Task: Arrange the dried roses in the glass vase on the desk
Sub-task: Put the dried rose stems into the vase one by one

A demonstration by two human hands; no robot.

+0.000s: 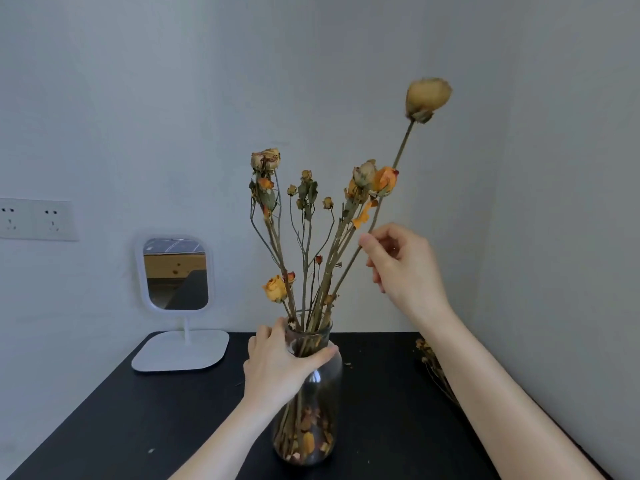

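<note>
Glass vase (pixel 323 393) stands upright on the black table (pixel 381 417), at 6 o'clock in the view, near the table's middle. Clear body, narrower neck. Loose petals and leaf scraps (pixel 308 439) lie in the bottom among the stem ends.

Dried roses (pixel 363 174) stand in the vase and fan out above the rim. Heads are yellow, orange and faded tan. One small yellow head hangs low at 11 o'clock from the rim; a pair of pale heads tops the left-most stems.

Long-stemmed rose (pixel 427 97): large tan head, the highest of all, at 1 o'clock from the vase. Its stem slants down to the left toward the vase mouth; whether the lower end is inside the neck I cannot tell among the other stems.

Left hand (pixel 277 362): grip closed round the vase neck, thumb across the near side, fingers behind the glass.

Right hand (pixel 403 268): narrow grip, thumb and forefinger pinching the long stem about halfway up, other fingers loosely curled.

More dried stems (pixel 429 358) lie on the table at 3 o'clock from the vase, partly hidden by the right forearm.

White stand mirror (pixel 176 271) at 10 o'clock from the vase, its base on the table's far left corner. Wall socket plate (pixel 34 219) at 9 o'clock in the view.
</note>
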